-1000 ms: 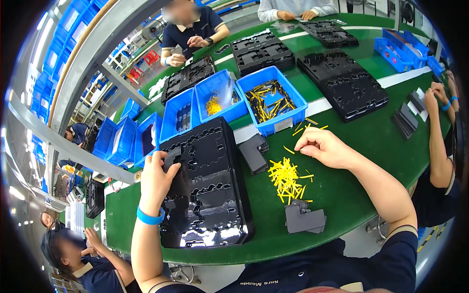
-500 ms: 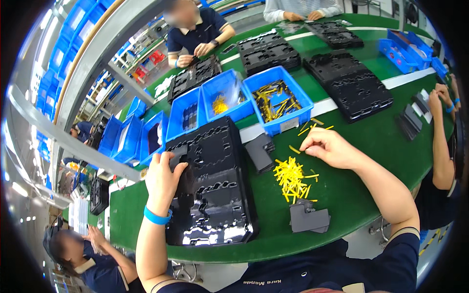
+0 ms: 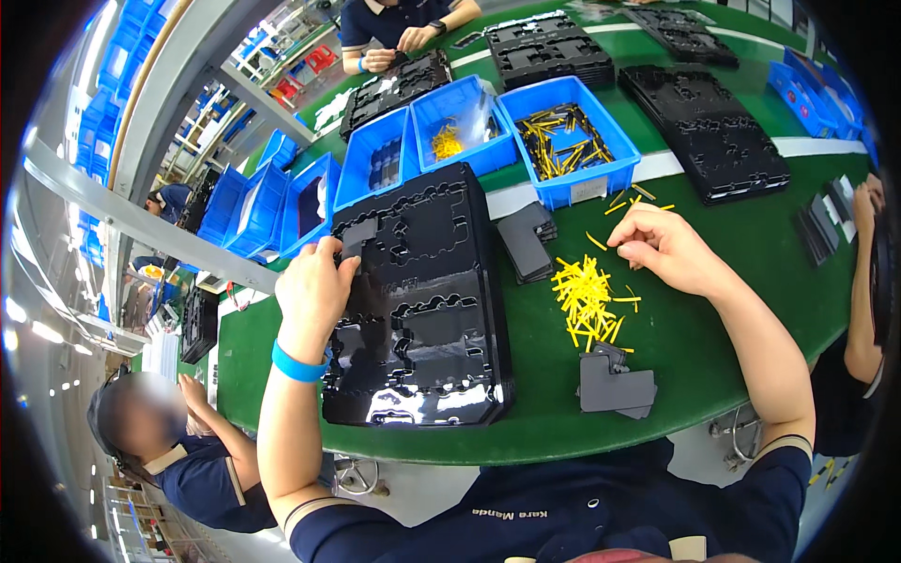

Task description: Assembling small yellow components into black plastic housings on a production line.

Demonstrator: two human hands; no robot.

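Observation:
My left hand (image 3: 317,291) is over the left side of a stack of glossy black moulded trays (image 3: 441,324). Its thumb and fingers are closed at the lower edge of a flat dark grey piece (image 3: 360,235) lying on the top tray. My right hand (image 3: 671,251) is pinched above the green table, where one end of a thin yellow strip (image 3: 596,241) meets its fingertips. Just below that hand lies a loose pile of yellow strips (image 3: 587,296). L-shaped dark grey pieces are stacked beyond the pile (image 3: 526,244) and nearer to me (image 3: 615,385).
Blue bins hold yellow and black strips (image 3: 568,141), yellow bits and clear bags (image 3: 460,122), and dark parts (image 3: 380,159). More black trays (image 3: 704,136) stand at the far right. A grey metal frame (image 3: 141,239) crosses the left. Co-workers sit around the table.
The whole view has shifted, with the table things now higher and farther right in the picture. Both hands keep nearly the same grip and place relative to the trays and pile.

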